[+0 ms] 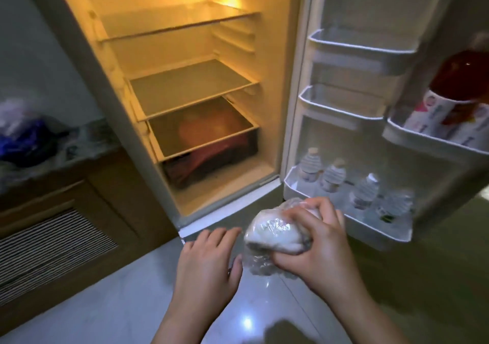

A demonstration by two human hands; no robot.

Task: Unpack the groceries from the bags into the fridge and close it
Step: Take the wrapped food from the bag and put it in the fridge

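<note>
The fridge (288, 84) stands open, lit inside, its glass shelves (190, 89) bare. A reddish item shows through the bottom drawer (209, 155). My right hand (317, 248) grips a pale food packet in clear plastic wrap (272, 235) in front of the fridge, low, near the door's bottom rack. My left hand (206, 264) hovers just left of the packet, fingers spread, holding nothing. Grocery bags (29, 134), dark blue and white, lie on the counter at the left.
The open door (370, 121) at the right carries several small water bottles (336, 177) in its bottom rack and a large red-brown bottle (457, 87) in an upper rack. A wooden cabinet with a slatted vent (47, 253) stands at the left. Pale glossy floor tiles (132, 304) lie below.
</note>
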